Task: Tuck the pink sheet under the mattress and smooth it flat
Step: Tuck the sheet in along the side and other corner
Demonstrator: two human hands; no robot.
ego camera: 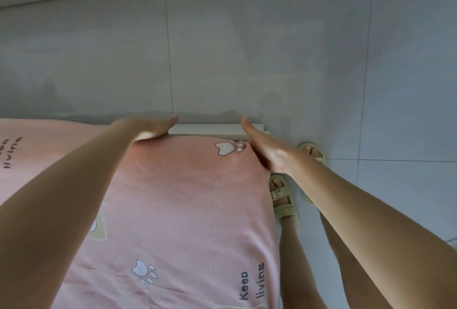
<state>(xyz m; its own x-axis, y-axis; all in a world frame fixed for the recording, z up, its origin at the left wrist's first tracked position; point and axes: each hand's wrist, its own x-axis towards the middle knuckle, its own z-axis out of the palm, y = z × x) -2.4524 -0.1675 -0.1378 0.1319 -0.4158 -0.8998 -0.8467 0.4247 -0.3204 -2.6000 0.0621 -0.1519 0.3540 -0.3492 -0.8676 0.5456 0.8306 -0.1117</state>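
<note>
While lengthwise near-to-far, pink sheet (173, 197) against left hand (153, 128), right hand (265, 154); fingers (247, 126) straight, together

Both bare arms are stretched forward. The left hand (153, 129) is laid flat, palm down, its fingers (170, 121) held straight and together. The right hand (265, 152) is turned on edge, fingers (247, 125) straight, set well apart from the left fingers.

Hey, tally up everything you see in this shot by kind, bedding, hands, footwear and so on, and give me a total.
Pink sheet: 1
Hands: 2, left hand and right hand, both flat at the bed's end
Sandals: 2
White bed edge: 1
Total: 6
</note>
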